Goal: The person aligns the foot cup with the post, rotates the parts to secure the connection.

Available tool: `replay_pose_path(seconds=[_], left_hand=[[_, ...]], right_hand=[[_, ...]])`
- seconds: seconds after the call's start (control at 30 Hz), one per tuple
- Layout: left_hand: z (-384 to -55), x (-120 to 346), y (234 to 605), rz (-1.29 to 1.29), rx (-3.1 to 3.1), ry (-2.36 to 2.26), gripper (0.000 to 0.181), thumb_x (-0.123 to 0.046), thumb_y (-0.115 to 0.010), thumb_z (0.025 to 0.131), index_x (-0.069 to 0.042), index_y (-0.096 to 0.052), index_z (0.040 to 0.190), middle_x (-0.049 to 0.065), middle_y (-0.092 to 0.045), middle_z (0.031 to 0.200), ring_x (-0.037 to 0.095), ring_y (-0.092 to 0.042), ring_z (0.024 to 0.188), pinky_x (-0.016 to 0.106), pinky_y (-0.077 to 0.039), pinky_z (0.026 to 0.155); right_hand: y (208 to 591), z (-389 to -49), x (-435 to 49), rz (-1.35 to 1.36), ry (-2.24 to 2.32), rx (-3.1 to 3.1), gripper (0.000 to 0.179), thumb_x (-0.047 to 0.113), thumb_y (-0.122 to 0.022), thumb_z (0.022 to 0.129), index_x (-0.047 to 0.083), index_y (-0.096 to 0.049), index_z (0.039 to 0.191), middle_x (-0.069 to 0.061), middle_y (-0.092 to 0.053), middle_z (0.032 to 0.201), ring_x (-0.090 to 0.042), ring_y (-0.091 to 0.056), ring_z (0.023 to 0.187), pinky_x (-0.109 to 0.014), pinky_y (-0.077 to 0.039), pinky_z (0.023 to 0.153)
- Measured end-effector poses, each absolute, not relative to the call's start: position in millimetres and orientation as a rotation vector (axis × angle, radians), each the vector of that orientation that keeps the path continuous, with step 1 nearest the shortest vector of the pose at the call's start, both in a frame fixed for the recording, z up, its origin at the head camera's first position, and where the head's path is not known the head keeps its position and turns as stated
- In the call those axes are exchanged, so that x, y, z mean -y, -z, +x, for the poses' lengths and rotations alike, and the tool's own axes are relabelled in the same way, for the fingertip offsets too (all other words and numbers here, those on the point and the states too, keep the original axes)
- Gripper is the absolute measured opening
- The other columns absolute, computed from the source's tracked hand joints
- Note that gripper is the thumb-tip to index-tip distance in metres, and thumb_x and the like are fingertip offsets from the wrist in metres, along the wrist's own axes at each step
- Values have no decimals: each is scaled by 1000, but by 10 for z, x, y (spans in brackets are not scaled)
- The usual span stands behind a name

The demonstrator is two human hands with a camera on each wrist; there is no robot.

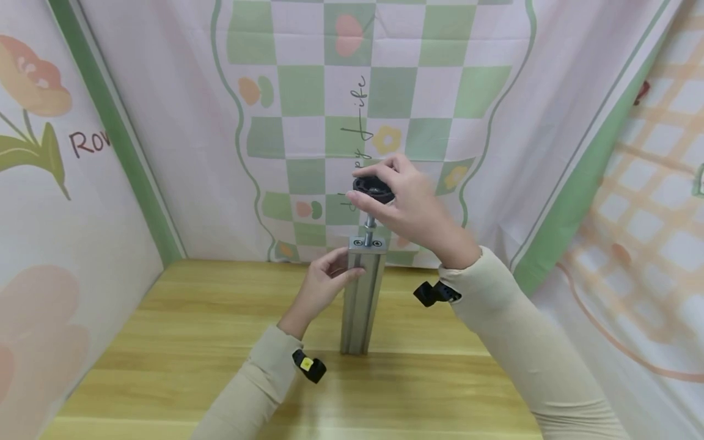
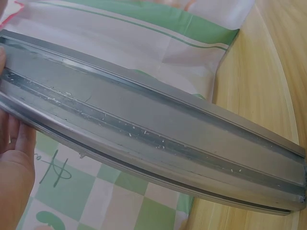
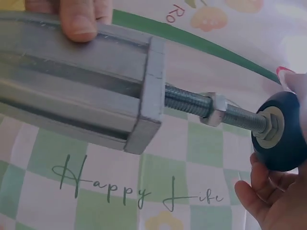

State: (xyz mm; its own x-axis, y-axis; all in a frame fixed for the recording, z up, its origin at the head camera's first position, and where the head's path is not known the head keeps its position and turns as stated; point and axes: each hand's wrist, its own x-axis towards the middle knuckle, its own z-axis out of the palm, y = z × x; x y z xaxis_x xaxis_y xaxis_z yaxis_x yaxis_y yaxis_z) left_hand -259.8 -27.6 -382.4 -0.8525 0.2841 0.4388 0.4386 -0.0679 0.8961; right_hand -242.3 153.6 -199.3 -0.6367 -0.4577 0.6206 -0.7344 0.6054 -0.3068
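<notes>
In my head view, the bar [image 1: 357, 305] stands upright on the table [image 1: 220, 342], lower centre of the frame. I see the left hand [image 1: 323, 281] gripping it near its top; the right hand [image 1: 411, 200], apart, right of centre, pinches the black disc [image 1: 370, 186]. A nut [image 3: 217, 109] sits midway along the exposed threaded rod [image 3: 243, 119].

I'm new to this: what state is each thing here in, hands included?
Silver grooved metal post: standing upright on the yellowish wooden table.
Flat silver metal end plate: capping the post's top.
Silver threaded metal rod: projecting from the plate, thread showing.
Silver metal hex nut: partway along the rod, off the plate.
Round black disc: on the rod's outer end.
Left hand: gripping the post.
Right hand: gripping the disc.
</notes>
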Motion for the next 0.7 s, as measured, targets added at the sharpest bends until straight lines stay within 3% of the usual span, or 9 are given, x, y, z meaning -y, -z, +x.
replay_pose_path(seconds=[0.07, 0.27, 0.57, 0.7], left_hand=[[-2595, 278, 3821, -805, 2063, 2061, 42, -20, -76, 91, -7, -65, 130, 8, -68, 109, 22, -65, 103, 33, -54, 95], [-2594, 283, 3826, -791, 2070, 2059, 44, -20, -77, 91, -6, -64, 131, 7, -68, 110, 21, -65, 104, 32, -53, 96], [-2610, 273, 3833, -808, 2066, 2063, 45, -24, -77, 91, -9, -64, 132, 7, -68, 112, 21, -65, 105, 33, -54, 95], [-2615, 271, 3831, -819, 2061, 2061, 44, -24, -77, 91, -10, -64, 132, 7, -69, 112, 22, -66, 104, 33, -54, 94]], right_hand=[[1995, -2422, -1542, 977, -771, 2345, 45, 43, -55, 100, 13, -65, 132, -11, -52, 120, -23, -52, 93, -37, -51, 72], [1938, -2391, -1647, 1065, -839, 2461, 50, 32, -39, 103, 11, -52, 147, -9, -48, 146, -28, -47, 124, -47, -46, 92], [1926, -2383, -1702, 1015, -917, 2482, 53, 44, -55, 101, 16, -53, 145, -1, -53, 144, -18, -48, 130, -46, -43, 102], [1941, -2414, -1681, 927, -955, 2484, 55, 50, -63, 96, 18, -59, 140, 1, -57, 136, -17, -53, 115, -45, -46, 93]])
